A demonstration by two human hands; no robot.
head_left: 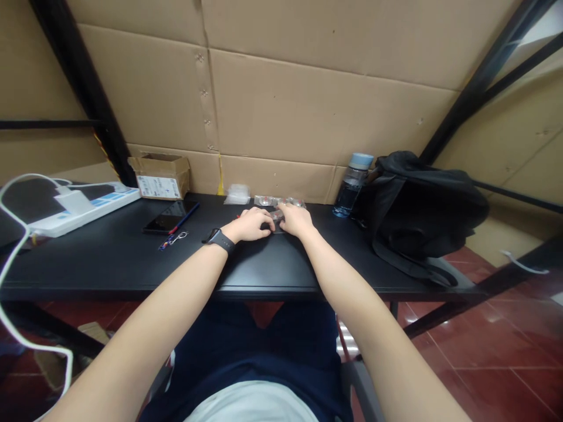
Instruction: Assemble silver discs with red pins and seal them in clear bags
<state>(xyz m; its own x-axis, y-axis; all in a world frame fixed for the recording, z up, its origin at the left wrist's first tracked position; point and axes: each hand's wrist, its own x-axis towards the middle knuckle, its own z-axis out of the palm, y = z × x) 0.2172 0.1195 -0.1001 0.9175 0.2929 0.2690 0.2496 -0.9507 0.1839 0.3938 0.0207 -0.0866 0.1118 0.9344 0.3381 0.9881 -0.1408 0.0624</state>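
Note:
My left hand [255, 224], with a dark smartwatch [220, 238] on its wrist, rests low over the black table with its fingers curled. My right hand [297, 220] faces it, thumb and forefinger bent inward. Between the two sets of fingertips lies a small clear plastic packet [277, 215] with something reddish in it; both hands grip its edges. Just behind them, several similar clear packets [264, 201] with round silvery contents and red marks lie in a row. A bit of red shows beside my left knuckles, too small to name.
A stack of clear plastic bags [237, 194] lies behind my left hand. To the left are a phone [169, 217], a red-and-blue pen [185, 218], a keyring [173, 239], an open cardboard box [160, 179] and a power strip [88, 211]. A bottle [350, 187] and black backpack [422, 205] stand right.

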